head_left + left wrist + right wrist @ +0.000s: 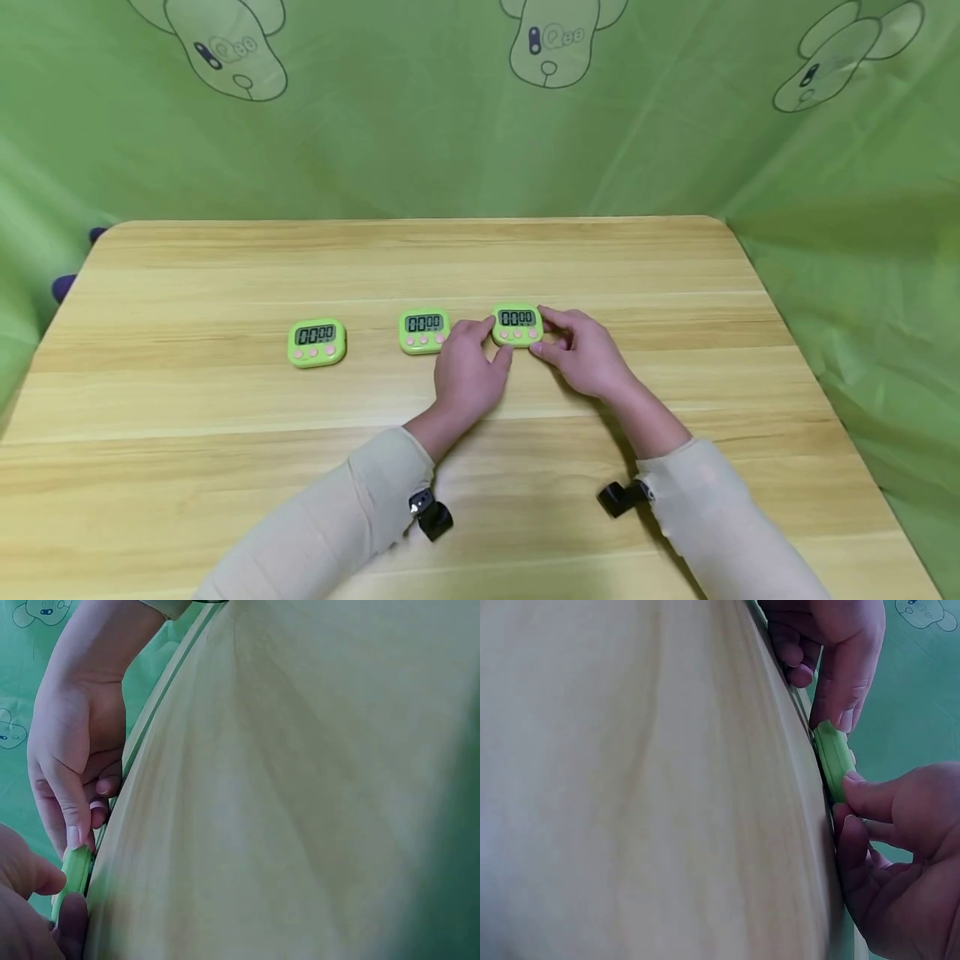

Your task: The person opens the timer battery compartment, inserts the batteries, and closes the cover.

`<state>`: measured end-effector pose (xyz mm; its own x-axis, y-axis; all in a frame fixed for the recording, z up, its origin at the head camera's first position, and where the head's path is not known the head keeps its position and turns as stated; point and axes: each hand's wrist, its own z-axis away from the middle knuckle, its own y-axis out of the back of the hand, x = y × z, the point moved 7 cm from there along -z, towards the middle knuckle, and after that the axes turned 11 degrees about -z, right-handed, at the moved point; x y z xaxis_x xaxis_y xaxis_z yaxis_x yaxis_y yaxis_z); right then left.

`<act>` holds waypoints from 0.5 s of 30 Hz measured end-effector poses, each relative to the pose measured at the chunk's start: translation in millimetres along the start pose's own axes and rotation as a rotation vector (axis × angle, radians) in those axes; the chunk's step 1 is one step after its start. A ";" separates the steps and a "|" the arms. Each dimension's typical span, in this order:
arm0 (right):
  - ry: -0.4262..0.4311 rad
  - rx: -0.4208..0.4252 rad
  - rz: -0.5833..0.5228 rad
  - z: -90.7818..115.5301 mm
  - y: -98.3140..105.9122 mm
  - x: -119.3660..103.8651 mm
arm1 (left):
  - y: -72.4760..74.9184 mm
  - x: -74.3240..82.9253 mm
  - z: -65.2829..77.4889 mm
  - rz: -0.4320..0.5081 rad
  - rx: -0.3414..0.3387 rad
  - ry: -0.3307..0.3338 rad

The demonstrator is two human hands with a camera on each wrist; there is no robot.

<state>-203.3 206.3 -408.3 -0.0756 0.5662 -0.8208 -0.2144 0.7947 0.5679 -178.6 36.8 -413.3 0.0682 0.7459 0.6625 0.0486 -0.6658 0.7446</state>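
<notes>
A light green digital timer [517, 320], its display reading 00:00 above pink buttons, lies face up on the table between both hands. The left hand [468, 372] grips its left side with thumb and finger. On the opposite side, the right hand [588, 354] holds the right edge and lower corner between thumb and fingers. Seen edge-on in the right wrist view, the timer [834, 761] has fingertips of both hands against it. A second matching timer [423, 323] sits just left of the left hand, which slightly covers its right edge. Farther left is a third timer [317, 335].
The wood-grain table [225, 500] has rounded far corners. A green curtain [420, 150] with cartoon animal outlines hangs behind it and along the sides. Small black devices, one [433, 518] at the left cuff and another [617, 499] at the right, stick out from the sleeves.
</notes>
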 end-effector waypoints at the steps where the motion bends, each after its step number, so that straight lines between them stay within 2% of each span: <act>1: -0.005 0.002 -0.001 0.2 0.2 0.3 | 0.4 0.3 0.2 -0.002 0.002 -0.002; 5: -0.008 0.009 -0.001 -0.2 0.5 0.2 | 1.0 0.4 -0.5 0.005 0.000 -0.003; 9: -0.028 0.004 -0.020 -0.5 0.1 1.7 | 3.4 -0.4 1.3 0.053 0.001 0.011; 12: -0.049 0.009 -0.084 2.5 -0.1 3.0 | 12.4 0.4 6.1 0.112 0.026 0.001; 15: -0.055 0.046 -0.180 9.3 1.4 3.2 | 30.8 2.3 12.4 0.162 0.081 -0.052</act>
<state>-194.8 211.3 -409.6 0.0136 0.4245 -0.9053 -0.1750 0.8924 0.4158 -164.6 17.7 -389.8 0.1328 0.6283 0.7665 0.1124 -0.7779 0.6182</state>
